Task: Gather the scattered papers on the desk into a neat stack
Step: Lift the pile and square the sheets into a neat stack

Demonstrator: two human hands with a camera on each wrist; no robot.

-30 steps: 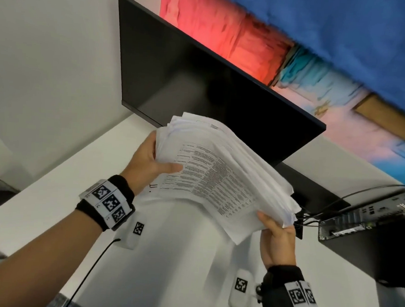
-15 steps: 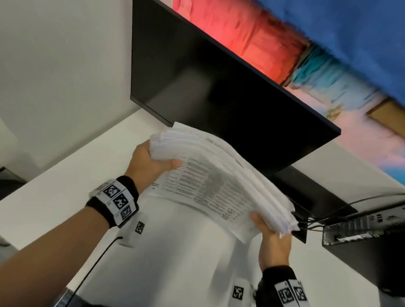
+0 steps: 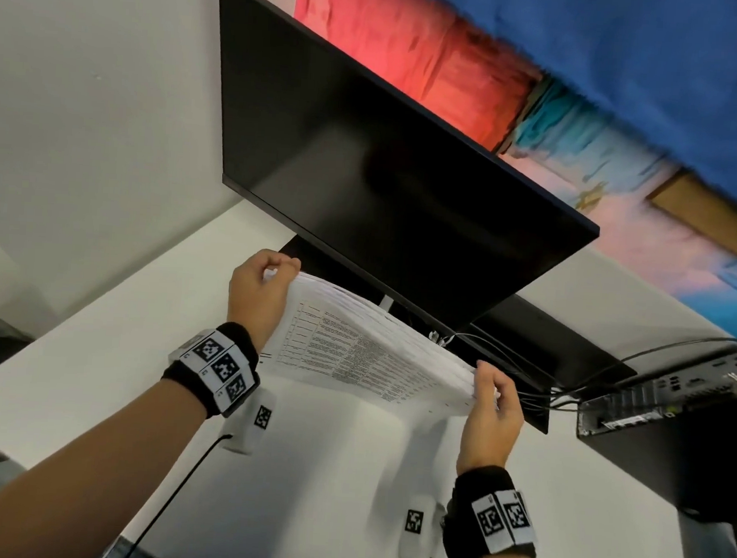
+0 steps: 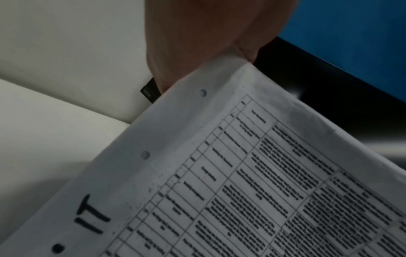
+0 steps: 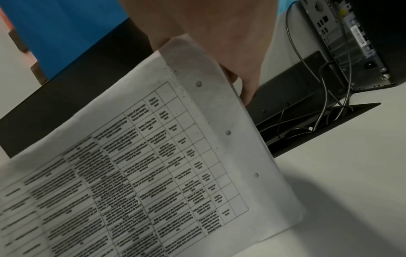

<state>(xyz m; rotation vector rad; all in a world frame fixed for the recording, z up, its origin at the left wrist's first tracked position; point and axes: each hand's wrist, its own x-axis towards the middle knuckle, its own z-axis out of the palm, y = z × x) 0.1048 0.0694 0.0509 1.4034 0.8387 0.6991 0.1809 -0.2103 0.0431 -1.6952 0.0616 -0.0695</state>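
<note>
A thick stack of printed papers (image 3: 366, 352) with tables and punched holes is held up on edge over the white desk (image 3: 95, 348), in front of the monitor. My left hand (image 3: 258, 289) grips its left end, fingers curled over the top edge. My right hand (image 3: 491, 398) grips its right end, fingers wrapped round the sheets. The left wrist view shows the papers (image 4: 241, 182) close up under my left hand (image 4: 206, 43). In the right wrist view the papers (image 5: 153, 165) hang below my right hand (image 5: 219, 43).
A black monitor (image 3: 364, 170) stands just behind the stack on its base (image 3: 569, 355). A desktop computer (image 3: 673, 409) with a tangle of cables (image 3: 545, 389) sits at the right. A thin black cable (image 3: 172, 491) runs over the desk's near side.
The stack has gone from lying tilted and fanned in my hands to standing on edge, lower and nearer the desk. Both hands have shifted their grip to the stack's ends.
</note>
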